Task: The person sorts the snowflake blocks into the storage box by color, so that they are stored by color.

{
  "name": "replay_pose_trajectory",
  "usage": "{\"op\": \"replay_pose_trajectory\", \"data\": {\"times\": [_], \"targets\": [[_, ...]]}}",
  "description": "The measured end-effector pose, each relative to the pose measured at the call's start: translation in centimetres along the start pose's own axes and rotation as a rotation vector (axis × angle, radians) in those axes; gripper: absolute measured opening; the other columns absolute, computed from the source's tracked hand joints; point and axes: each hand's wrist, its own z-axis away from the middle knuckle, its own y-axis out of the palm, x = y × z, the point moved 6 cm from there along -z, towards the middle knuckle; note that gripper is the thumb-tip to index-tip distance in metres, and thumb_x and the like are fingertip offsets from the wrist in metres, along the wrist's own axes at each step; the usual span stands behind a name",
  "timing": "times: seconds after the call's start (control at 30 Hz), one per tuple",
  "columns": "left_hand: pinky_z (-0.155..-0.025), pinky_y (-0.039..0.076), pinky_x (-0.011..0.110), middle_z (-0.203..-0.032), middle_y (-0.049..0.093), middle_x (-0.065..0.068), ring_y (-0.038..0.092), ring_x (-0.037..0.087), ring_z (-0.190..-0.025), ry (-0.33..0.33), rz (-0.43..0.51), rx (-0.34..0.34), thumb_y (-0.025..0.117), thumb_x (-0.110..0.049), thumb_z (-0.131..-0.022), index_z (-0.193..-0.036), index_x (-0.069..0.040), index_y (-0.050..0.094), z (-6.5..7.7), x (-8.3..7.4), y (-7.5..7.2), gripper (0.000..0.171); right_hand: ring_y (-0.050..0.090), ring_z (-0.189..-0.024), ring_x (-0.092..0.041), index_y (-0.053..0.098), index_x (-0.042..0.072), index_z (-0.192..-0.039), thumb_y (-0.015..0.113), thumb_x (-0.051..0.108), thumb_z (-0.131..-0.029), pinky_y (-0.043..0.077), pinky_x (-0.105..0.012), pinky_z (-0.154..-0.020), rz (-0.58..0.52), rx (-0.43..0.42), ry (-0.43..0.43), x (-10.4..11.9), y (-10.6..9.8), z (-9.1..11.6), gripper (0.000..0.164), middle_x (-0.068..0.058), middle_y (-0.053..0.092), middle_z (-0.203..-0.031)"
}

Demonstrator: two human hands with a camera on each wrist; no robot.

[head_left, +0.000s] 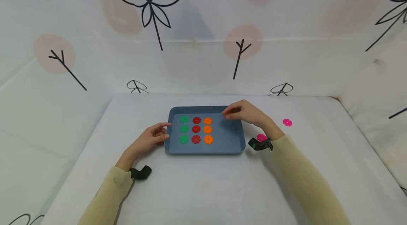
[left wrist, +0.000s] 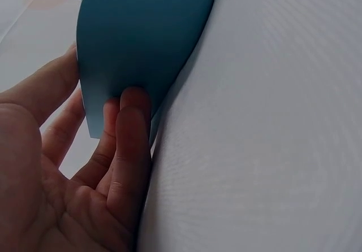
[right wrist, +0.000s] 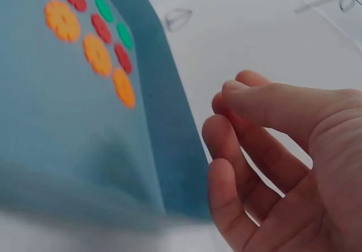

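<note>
A blue-grey tray [head_left: 227, 143] lies on the table. In it, flower-shaped discs stand in three columns: green discs [head_left: 183, 129], red discs [head_left: 196, 129] and orange discs [head_left: 208, 129]. My left hand [head_left: 151, 136] holds the tray at its left side; in the left wrist view its fingertips [left wrist: 136, 102] touch the outer wall. Above the tray's far right corner is my right hand [head_left: 243, 111], fingers bent and thumb tip close to the index finger. In the right wrist view no disc shows at these fingertips [right wrist: 218, 130]; I cannot tell whether they pinch one.
To the right of the tray, a pink flower-shaped disc [head_left: 287, 122] lies on the white cloth [head_left: 203, 189]. Another pink disc [head_left: 261, 137] sits nearer, partly behind the right wrist camera [head_left: 260, 144]. A patterned white curtain [head_left: 197, 66] rises behind the table.
</note>
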Motion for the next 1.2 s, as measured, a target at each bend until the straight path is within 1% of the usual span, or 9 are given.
{"op": "replay_pose_trajectory", "data": {"times": [0.13, 0.37, 0.43, 0.63, 0.73, 0.87, 1.03, 1.1, 1.2], "targets": [[-0.079, 0.053, 0.031, -0.106, 0.054, 0.013, 0.058, 0.02, -0.088, -0.004, -0.004, 0.0, 0.068, -0.026, -0.097, -0.145, -0.009, 0.048, 0.0, 0.0, -0.1, 0.054, 0.063, -0.104, -0.028, 0.069, -0.002, -0.119, 0.07, 0.014, -0.095, 0.049, -0.034, -0.091, 0.01, -0.1, 0.043, -1.3, -2.4, 1.6, 0.03, -0.019, 0.068, -0.118], [-0.08, 0.053, 0.032, -0.107, 0.055, 0.012, 0.059, 0.021, -0.089, -0.003, -0.002, -0.002, 0.069, -0.029, -0.096, -0.145, -0.01, 0.049, 0.2, 0.1, 0.1, 0.056, 0.056, -0.114, -0.031, 0.065, 0.002, -0.126, 0.067, 0.023, -0.097, 0.047, -0.047, -0.094, 0.111, -0.269, 0.141, -4.9, -6.8, 5.7, 0.036, -0.015, 0.064, -0.123], [-0.08, 0.053, 0.032, -0.107, 0.055, 0.012, 0.059, 0.02, -0.089, -0.003, -0.001, -0.003, 0.07, -0.029, -0.096, -0.144, -0.01, 0.049, 0.2, 0.1, 0.1, 0.056, 0.055, -0.113, -0.03, 0.064, 0.003, -0.128, 0.066, 0.026, -0.098, 0.048, -0.045, -0.092, 0.127, -0.307, 0.16, -5.8, -8.0, 7.1, 0.038, -0.016, 0.064, -0.123], [-0.079, 0.054, 0.032, -0.106, 0.055, 0.012, 0.059, 0.02, -0.089, -0.002, -0.007, -0.008, 0.069, -0.027, -0.096, -0.144, -0.01, 0.049, 0.1, 0.0, 0.0, 0.055, 0.055, -0.107, -0.023, 0.063, 0.003, -0.129, 0.061, 0.034, -0.1, 0.049, -0.03, -0.083, 0.193, -0.403, 0.229, -8.2, -11.0, 11.3, 0.043, -0.017, 0.062, -0.124], [-0.079, 0.054, 0.032, -0.106, 0.055, 0.012, 0.059, 0.02, -0.089, -0.002, -0.011, -0.008, 0.069, -0.027, -0.096, -0.144, -0.01, 0.049, 0.1, 0.0, 0.0, 0.055, 0.051, -0.112, -0.026, 0.062, 0.003, -0.131, 0.06, 0.036, -0.1, 0.047, -0.03, -0.082, 0.224, -0.445, 0.272, -9.5, -12.0, 12.7, 0.044, -0.019, 0.06, -0.128], [-0.079, 0.054, 0.032, -0.107, 0.055, 0.012, 0.059, 0.02, -0.09, 0.0, -0.016, -0.003, 0.069, -0.027, -0.096, -0.144, -0.01, 0.049, 0.1, 0.0, 0.0, 0.055, 0.044, -0.117, -0.035, 0.06, 0.003, -0.133, 0.056, 0.034, -0.102, 0.043, -0.038, -0.083, 0.224, -0.459, 0.34, -11.4, -12.7, 13.9, 0.044, -0.022, 0.053, -0.132], [-0.079, 0.054, 0.031, -0.106, 0.056, 0.012, 0.059, 0.02, -0.089, 0.004, -0.018, -0.01, 0.07, -0.027, -0.095, -0.144, -0.01, 0.05, 0.1, 0.1, -0.1, 0.055, 0.035, -0.128, -0.043, 0.055, 0.003, -0.138, 0.055, 0.03, -0.103, 0.038, -0.049, -0.094, 0.171, -0.398, 0.366, -13.2, -12.8, 14.4, 0.045, -0.024, 0.046, -0.139], [-0.079, 0.054, 0.031, -0.106, 0.056, 0.012, 0.059, 0.02, -0.088, 0.006, -0.02, -0.012, 0.07, -0.027, -0.095, -0.143, -0.01, 0.05, 0.1, 0.1, -0.1, 0.055, 0.032, -0.132, -0.042, 0.053, 0.002, -0.14, 0.055, 0.03, -0.103, 0.034, -0.049, -0.099, 0.148, -0.379, 0.354, -13.6, -12.9, 14.6, 0.046, -0.023, 0.045, -0.142], [-0.079, 0.053, 0.031, -0.105, 0.056, 0.013, 0.059, 0.019, -0.088, 0.005, -0.018, -0.013, 0.07, -0.026, -0.096, -0.143, -0.01, 0.05, 0.2, 0.1, -0.1, 0.054, 0.029, -0.135, -0.039, 0.051, 0.003, -0.141, 0.057, 0.031, -0.102, 0.033, -0.045, -0.102, 0.117, -0.365, 0.343, -13.8, -13.0, 14.8, 0.048, -0.021, 0.043, -0.144]]}}
